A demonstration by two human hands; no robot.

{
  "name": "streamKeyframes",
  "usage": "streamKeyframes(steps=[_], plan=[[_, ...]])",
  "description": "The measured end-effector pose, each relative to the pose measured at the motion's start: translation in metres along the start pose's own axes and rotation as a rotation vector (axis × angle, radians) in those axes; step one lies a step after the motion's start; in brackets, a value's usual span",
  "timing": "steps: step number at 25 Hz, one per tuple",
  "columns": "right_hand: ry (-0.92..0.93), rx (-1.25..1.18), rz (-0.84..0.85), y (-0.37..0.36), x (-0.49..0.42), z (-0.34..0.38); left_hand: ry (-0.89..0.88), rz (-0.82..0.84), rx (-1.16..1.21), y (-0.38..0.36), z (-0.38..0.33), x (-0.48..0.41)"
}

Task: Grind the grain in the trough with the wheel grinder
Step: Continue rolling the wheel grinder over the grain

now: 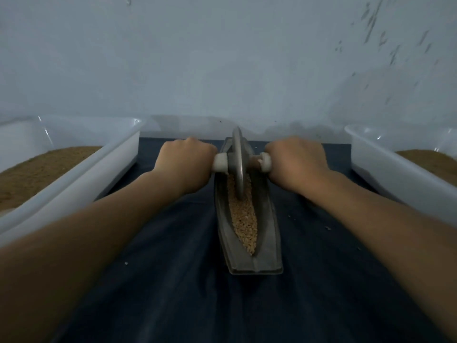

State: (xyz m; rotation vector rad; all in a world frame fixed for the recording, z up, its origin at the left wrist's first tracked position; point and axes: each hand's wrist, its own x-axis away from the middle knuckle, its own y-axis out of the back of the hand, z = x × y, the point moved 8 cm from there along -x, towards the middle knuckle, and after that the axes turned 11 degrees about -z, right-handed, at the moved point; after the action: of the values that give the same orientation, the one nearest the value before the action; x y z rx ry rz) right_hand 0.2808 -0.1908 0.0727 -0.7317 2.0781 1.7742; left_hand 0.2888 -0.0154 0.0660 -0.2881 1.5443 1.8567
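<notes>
While both fists clamp the axle, left hand (184, 160) and right hand (296, 159), the wheel (238, 164) stands upright in the trough (268, 233), apparently toward its far end. Grain (243, 219) lies nearer; roll back evenly, pressing down, wheel centred.

The left grip (185, 162) and right grip (296, 160) hide the handle ends of the wheel grinder (238, 164); frame edges crop the left tray (116, 157) and right tray (376, 164).
</notes>
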Motion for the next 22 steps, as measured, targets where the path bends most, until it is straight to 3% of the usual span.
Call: streamKeyframes(steps=[3,5,10,13,15,17,22], plan=[[0.187,0.057,-0.167,0.019,0.037,-0.001,-0.14,-0.093,0.07,0.012,0.0,0.031],[0.173,0.1,-0.288,0.033,0.056,-0.006,-0.22,-0.164,0.044,0.02,-0.001,0.037],[-0.058,-0.004,-0.096,0.001,0.012,-0.005,-0.008,0.029,-0.042,0.002,-0.003,-0.009],[0.002,-0.063,0.034,-0.004,0.012,-0.007,-0.063,0.119,0.0,0.005,-0.005,-0.009],[0.166,-0.014,-0.126,0.016,0.045,-0.007,-0.168,0.063,0.061,0.015,-0.005,0.016],[0.196,0.053,-0.326,0.037,0.069,-0.012,-0.219,-0.027,0.104,0.025,-0.004,0.034],[0.008,0.115,-0.2,0.006,0.013,-0.003,0.039,-0.008,-0.005,0.0,0.004,0.0]])
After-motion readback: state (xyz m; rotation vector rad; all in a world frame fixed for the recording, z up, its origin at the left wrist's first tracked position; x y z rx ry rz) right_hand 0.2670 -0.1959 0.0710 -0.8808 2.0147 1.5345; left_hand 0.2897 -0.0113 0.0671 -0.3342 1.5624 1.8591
